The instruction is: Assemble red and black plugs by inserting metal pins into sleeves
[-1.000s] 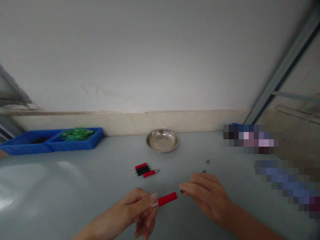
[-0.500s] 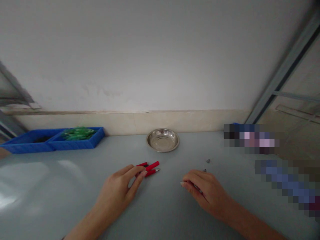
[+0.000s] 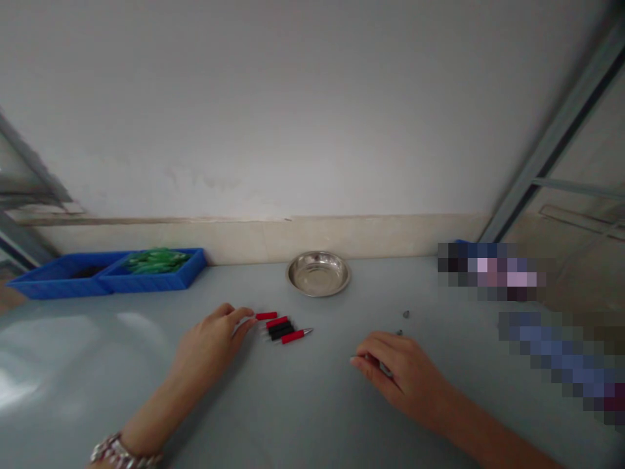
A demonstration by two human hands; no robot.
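Note:
My left hand point(image 3: 215, 345) has its thumb and forefinger closed on the left end of a pen part with a red grip point(image 3: 266, 316). Directly below lie another red-gripped pen part point(image 3: 278, 322), black-gripped ones point(image 3: 281, 331) and a red one with a silver cone tip point(image 3: 296, 335). Farther right, my right hand point(image 3: 398, 371) is curled with thumb and forefinger pinched. A small pale bit shows at its fingertips, and something shiny lies within the fingers, too hidden to name. Beyond that hand lie two small metal cone-like pieces point(image 3: 406, 314).
A round steel dish point(image 3: 318, 292) stands by the wall. Two blue trays point(image 3: 146, 281) are at the back left, one with green parts point(image 3: 159, 260), the other with something dark. A blurred-out area covers the right side. A beaded bracelet point(image 3: 124, 453) circles my left wrist.
My left hand has moved left and set the red pen part down above the other pen parts, which are now uncovered. My right hand has hardly moved.

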